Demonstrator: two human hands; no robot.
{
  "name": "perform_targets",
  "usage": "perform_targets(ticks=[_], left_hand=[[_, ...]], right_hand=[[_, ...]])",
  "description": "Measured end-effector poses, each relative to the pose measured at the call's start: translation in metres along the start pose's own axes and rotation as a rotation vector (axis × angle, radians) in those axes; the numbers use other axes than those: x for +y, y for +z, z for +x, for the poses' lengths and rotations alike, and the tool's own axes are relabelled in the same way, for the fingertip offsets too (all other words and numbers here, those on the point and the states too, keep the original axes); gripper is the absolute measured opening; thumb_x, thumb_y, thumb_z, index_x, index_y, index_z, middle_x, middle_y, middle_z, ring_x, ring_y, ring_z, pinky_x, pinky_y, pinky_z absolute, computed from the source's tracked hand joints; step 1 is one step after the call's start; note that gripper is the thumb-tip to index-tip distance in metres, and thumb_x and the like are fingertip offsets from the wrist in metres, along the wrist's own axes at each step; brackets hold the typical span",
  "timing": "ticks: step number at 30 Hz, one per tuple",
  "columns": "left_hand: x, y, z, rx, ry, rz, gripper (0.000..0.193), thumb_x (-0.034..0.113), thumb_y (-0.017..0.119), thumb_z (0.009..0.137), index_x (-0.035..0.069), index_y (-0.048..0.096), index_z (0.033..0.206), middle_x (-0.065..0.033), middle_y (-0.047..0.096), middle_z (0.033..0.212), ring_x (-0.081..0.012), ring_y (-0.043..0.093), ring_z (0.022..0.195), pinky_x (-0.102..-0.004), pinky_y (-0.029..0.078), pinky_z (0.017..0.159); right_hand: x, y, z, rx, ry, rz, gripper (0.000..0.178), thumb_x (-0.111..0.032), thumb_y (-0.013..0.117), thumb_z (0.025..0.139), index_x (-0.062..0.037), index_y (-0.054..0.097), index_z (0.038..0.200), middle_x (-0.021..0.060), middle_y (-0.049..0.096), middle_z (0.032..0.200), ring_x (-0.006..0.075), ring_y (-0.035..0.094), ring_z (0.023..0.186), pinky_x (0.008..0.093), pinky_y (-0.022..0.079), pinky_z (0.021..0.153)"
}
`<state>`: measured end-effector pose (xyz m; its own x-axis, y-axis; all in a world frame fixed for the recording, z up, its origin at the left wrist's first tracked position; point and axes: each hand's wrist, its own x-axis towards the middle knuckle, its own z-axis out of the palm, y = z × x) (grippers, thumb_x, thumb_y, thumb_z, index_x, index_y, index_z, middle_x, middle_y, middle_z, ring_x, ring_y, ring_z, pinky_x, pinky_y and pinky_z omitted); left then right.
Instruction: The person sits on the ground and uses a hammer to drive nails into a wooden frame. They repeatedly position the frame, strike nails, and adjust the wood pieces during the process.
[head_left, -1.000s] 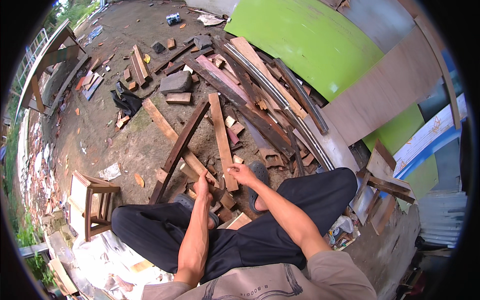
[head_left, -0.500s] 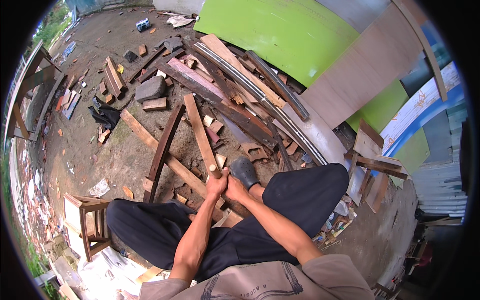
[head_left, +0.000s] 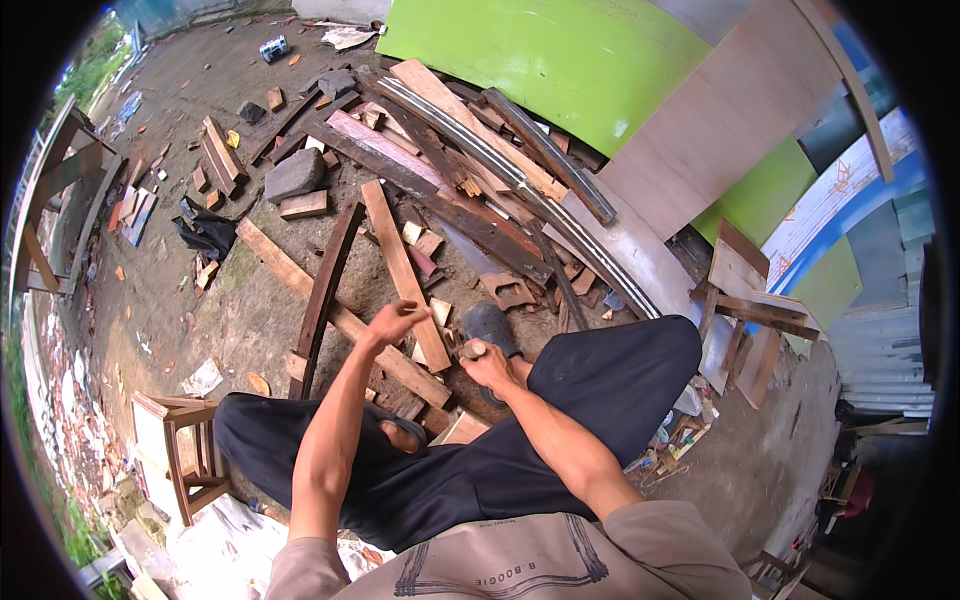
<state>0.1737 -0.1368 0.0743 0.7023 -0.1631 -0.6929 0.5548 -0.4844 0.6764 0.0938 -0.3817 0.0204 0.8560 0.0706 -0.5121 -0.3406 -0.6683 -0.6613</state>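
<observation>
R hand (head_left: pixel 490 366) has its fingers wrapped tight round a short, round-ended, light-brown wooden stick (head_left: pixel 474 350), end poking out of top of fist, rest hidden. Stick is held above the brown dirt ground (head_left: pixel 215 310), just R of near end of a long, flat, pale-brown wooden plank (head_left: pixel 393 255). L hand (head_left: pixel 396 322) is apart from it, fingers loosely curled, overlapping plank's L edge in view; can't tell if it touches plank or pinches anything. L of that, a long dark-brown wooden beam (head_left: pixel 334 265) lies across a 2nd pale-brown plank (head_left: pixel 275 258). Brown wooden saw handle (head_left: pixel 510 290) is nr a dark-grey rubber clog (head_left: pixel 487 328). Rough grey stone block (head_left: pixel 295 175) sits twd ground's far edge; flat bright-green panel (head_left: pixel 540 65) is at its far R corner.
</observation>
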Motion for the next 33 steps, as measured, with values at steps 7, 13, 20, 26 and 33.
perform_targets(ticks=[7, 13, 20, 26, 33], left_hand=[[-0.145, -0.074, -0.039, 1.047, -0.175, 0.307, 0.066, 0.040, 0.069, 0.084, -0.003, 0.052, 0.131, -0.0270, 0.048, 0.140, -0.0401, 0.048, 0.129, -0.0444, 0.039, 0.107], [-0.231, -0.051, -0.077, 1.031, -0.365, 0.369, 0.095, 0.047, 0.074, 0.078, -0.006, 0.031, 0.145, -0.0337, 0.033, 0.148, -0.0444, 0.036, 0.137, -0.0483, 0.032, 0.112], [-0.230, -0.030, -0.097, 0.832, -0.285, 0.026, 0.101, 0.044, 0.070, 0.082, 0.000, 0.015, 0.154, -0.0239, 0.007, 0.161, -0.0394, 0.031, 0.142, -0.0405, 0.036, 0.112], [-0.234, -0.041, -0.095, 0.981, -0.378, -0.266, 0.088, 0.040, 0.070, 0.084, 0.002, 0.027, 0.150, -0.0214, 0.026, 0.156, -0.0368, 0.038, 0.138, -0.0423, 0.037, 0.111], [-0.226, -0.064, -0.081, 0.954, -0.398, 0.138, 0.094, 0.032, 0.079, 0.079, 0.010, 0.024, 0.153, -0.0171, 0.030, 0.155, -0.0337, 0.029, 0.142, -0.0454, 0.033, 0.112]], right_hand=[[0.002, 0.012, 0.007, 0.042, 0.073, -0.039, 0.038, -0.044, 0.072, 0.078, -0.0121, 0.071, 0.099, 0.0183, 0.071, 0.099, 0.0379, 0.066, 0.096, 0.0441, 0.051, 0.084], [-0.014, 0.023, 0.018, 0.052, 0.060, -0.078, 0.037, -0.044, 0.072, 0.078, -0.0114, 0.071, 0.096, 0.0174, 0.071, 0.098, 0.0357, 0.067, 0.097, 0.0424, 0.051, 0.085], [-0.046, 0.037, 0.018, -0.075, 0.032, -0.205, 0.039, -0.045, 0.069, 0.082, -0.0080, 0.071, 0.094, 0.0180, 0.071, 0.098, 0.0359, 0.067, 0.098, 0.0431, 0.050, 0.084], [-0.113, 0.011, 0.021, -0.164, -0.132, -0.523, 0.044, -0.047, 0.067, 0.085, -0.0034, 0.070, 0.091, 0.0206, 0.071, 0.091, 0.0385, 0.067, 0.090, 0.0453, 0.050, 0.080], [-0.250, -0.067, -0.048, -0.274, -0.508, -0.389, 0.038, -0.041, 0.070, 0.085, -0.0038, 0.072, 0.093, 0.0186, 0.070, 0.088, 0.0343, 0.069, 0.083, 0.0412, 0.052, 0.075]])
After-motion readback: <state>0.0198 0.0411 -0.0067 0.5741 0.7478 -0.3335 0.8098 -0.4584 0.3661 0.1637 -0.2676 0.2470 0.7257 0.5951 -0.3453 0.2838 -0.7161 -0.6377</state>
